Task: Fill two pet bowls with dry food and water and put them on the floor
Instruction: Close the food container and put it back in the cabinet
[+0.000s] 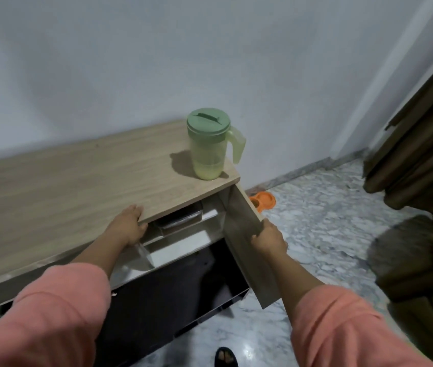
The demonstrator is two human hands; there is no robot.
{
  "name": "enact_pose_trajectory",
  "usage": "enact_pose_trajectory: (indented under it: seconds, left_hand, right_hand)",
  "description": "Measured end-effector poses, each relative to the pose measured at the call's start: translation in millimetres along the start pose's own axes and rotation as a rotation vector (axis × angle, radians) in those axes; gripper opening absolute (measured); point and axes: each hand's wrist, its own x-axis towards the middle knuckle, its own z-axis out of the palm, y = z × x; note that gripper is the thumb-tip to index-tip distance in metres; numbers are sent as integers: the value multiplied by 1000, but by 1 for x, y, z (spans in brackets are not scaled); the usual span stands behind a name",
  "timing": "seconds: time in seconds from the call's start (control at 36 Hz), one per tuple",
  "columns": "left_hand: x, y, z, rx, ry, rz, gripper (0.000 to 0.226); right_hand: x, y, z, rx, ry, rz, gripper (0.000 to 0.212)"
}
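A green lidded pitcher (208,144) with a little liquid stands on the right end of a low wooden cabinet (77,186). An orange double pet bowl (263,200) lies on the floor by the wall, partly hidden behind the open cabinet door (247,239). My right hand (269,238) grips the door's top edge. My left hand (128,226) reaches under the cabinet top toward the shelf, its fingertips hidden. A clear container (181,221) with dark contents sits on the upper shelf inside.
The cabinet's lower compartment (178,287) is dark. Marble floor (316,221) stretches to the right. A brown curtain (422,144) and a brown upholstered seat (427,274) stand at the right. My sandalled foot (226,357) shows at the bottom.
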Motion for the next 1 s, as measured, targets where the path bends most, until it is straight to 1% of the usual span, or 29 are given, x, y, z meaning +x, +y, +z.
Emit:
enact_pose_trajectory:
  seconds: [0.19,0.28,0.42,0.44,0.53,0.56,0.61,0.69,0.75,0.83,0.92,0.97,1.0]
  left_hand:
    - [5,-22,-22,141,-64,170,63]
    - [6,-38,-34,195,-117,260,68]
    - [12,-57,-44,249,-176,391,75]
    - [14,-59,-45,257,-185,415,77]
    - [17,-63,-48,298,-211,462,83]
    - [18,-64,-48,307,-218,474,85]
    - [19,-66,-48,325,-230,498,88]
    - [19,-72,-48,313,-240,535,84]
    - [22,-78,-48,277,-238,552,83]
    - [27,-88,-46,235,-225,551,81]
    - [29,-93,-44,194,-207,542,78]
    - [30,-93,-42,171,-198,537,77]
    - [29,-93,-42,166,-194,536,77]
  right_hand:
    - [-23,-13,22,126,54,51,61]
    - [-42,-27,39,174,67,114,62]
    - [-64,-52,68,297,87,251,53]
    - [-67,-57,76,302,87,269,49]
    - [-77,-74,95,333,76,287,23]
    - [-80,-81,100,364,67,290,23]
    - [-83,-95,112,451,55,306,32]
    - [-82,-112,129,610,-7,376,39]
    - [-81,-122,140,750,-60,467,45]
    - [-84,-139,151,954,-150,617,60]
    - [-80,-154,163,1114,-242,658,71]
    - [-76,-165,170,1228,-272,663,69]
    - [-75,-171,173,1273,-262,659,66]
